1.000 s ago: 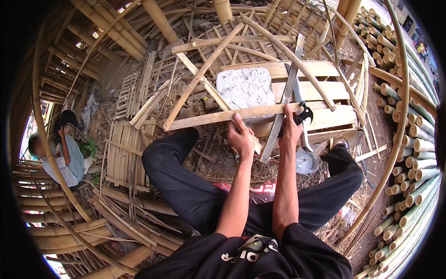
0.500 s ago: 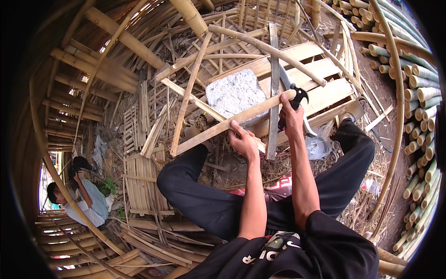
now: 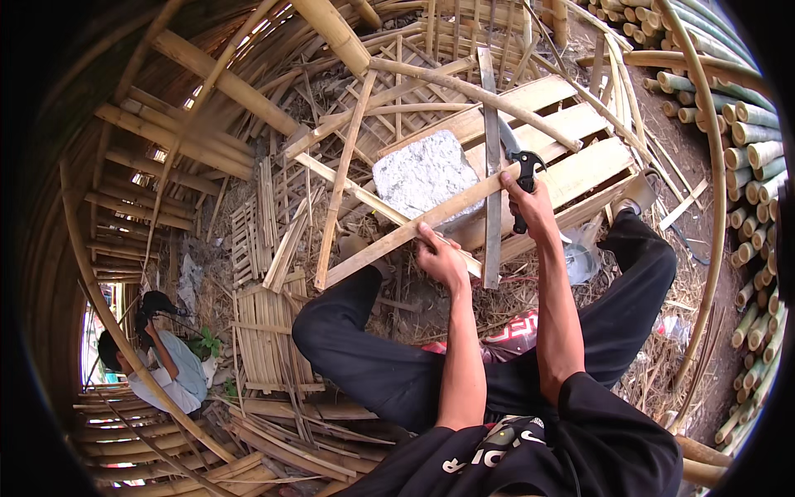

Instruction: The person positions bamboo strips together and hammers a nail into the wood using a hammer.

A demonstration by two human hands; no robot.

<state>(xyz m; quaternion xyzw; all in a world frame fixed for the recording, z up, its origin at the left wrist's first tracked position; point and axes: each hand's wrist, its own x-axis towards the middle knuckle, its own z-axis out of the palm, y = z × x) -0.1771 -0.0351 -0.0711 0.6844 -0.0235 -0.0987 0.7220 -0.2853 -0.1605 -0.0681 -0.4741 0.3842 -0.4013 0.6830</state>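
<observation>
- Head view: bamboo poles [image 3: 749, 141] stacked at right, slat panels [image 3: 269, 331] at left, person seated among offcuts.
- Pallet [image 3: 571, 170] ahead, grey stone block [image 3: 424, 176] lying on it.
- Bamboo strip [image 3: 389, 240] slanting across the block, near the knees.
- Left hand [image 3: 441, 258] clamped round the strip; right hand [image 3: 530, 199] closed on the black handle of a blade [image 3: 493, 157].
- Best done by keeping the strip braced on the block, left fingers clear of the edge.
- Hard to tell: blade edge contact, hidden behind the strip.
</observation>
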